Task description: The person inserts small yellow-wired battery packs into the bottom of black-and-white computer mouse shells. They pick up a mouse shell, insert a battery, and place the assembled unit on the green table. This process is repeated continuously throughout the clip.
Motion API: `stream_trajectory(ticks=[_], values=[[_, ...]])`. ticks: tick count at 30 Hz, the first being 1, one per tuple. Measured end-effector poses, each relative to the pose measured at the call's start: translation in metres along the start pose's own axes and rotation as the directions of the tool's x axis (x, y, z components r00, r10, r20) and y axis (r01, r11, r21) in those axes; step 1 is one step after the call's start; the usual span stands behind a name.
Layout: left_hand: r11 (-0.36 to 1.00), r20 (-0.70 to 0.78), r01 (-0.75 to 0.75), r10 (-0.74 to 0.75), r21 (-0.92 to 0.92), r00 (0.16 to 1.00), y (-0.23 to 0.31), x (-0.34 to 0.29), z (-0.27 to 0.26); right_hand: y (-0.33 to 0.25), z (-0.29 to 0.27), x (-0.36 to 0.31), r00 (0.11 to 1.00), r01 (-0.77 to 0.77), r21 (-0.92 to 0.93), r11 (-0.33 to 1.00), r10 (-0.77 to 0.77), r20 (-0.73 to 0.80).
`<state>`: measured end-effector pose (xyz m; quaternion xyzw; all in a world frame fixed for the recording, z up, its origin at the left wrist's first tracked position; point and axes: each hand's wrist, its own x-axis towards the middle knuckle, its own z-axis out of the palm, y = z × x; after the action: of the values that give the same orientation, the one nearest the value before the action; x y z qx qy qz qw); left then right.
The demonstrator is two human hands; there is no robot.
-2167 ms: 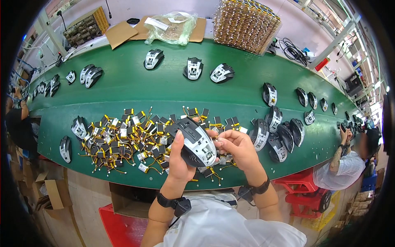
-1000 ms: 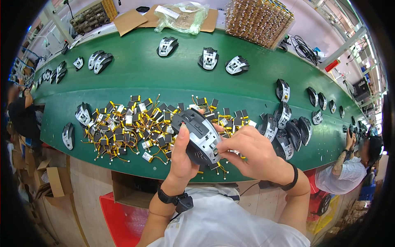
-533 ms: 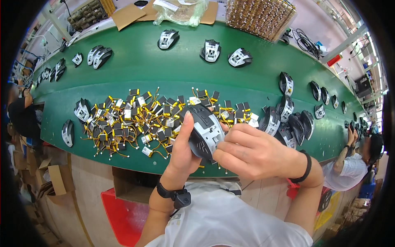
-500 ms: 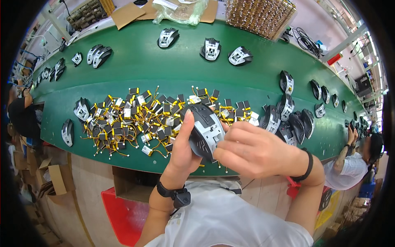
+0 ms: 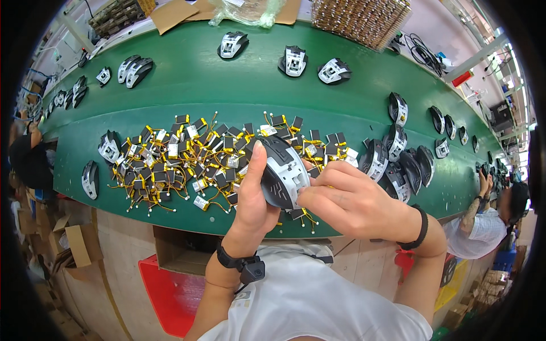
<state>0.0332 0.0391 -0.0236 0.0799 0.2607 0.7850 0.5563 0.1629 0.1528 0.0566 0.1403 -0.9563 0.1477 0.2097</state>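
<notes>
A partly assembled computer mouse (image 5: pixel 291 173), black with a grey-white inner frame, is tilted in my left hand (image 5: pixel 250 199). The thumb presses along its left side and the palm supports it from below. My right hand (image 5: pixel 358 204) is closed in a pinch at the mouse's right edge, fingertips touching the pale frame. Whatever sits between those fingertips is hidden. Just beyond and left of the mouse lies a loose heap of small battery packs (image 5: pixel 173 150) with yellow tape and thin wires ending in white plugs.
More mouse bodies (image 5: pixel 373 160) cluster to the right, and others stand along the green bench (image 5: pixel 187 79). A partitioned tray (image 5: pixel 361 23) is at the back. Below the bench are a cardboard box (image 5: pixel 185 256) and a red bin (image 5: pixel 165 295). A co-worker (image 5: pixel 480 227) sits at the right.
The view has shifted slightly, so the bench appears a little higher. The mouse remains in my left hand; my right fingers have moved slightly at its edge.
</notes>
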Motion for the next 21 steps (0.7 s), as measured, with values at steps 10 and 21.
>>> stream_trajectory(ticks=[10, 21], values=[[0.981, -0.041, -0.118, 0.126, 0.157, 0.991, -0.003, 0.002, 0.007, -0.011, 0.013, -0.008, 0.999, 0.024, -0.208, 0.978, -0.032, -0.035], [0.834, 0.225, -0.451, 0.396, 0.318, 0.890, 0.007, 0.010, 0.015, -0.007, 0.035, -0.027, 0.663, -0.407, 0.803, 0.436, 0.745, -0.068]])
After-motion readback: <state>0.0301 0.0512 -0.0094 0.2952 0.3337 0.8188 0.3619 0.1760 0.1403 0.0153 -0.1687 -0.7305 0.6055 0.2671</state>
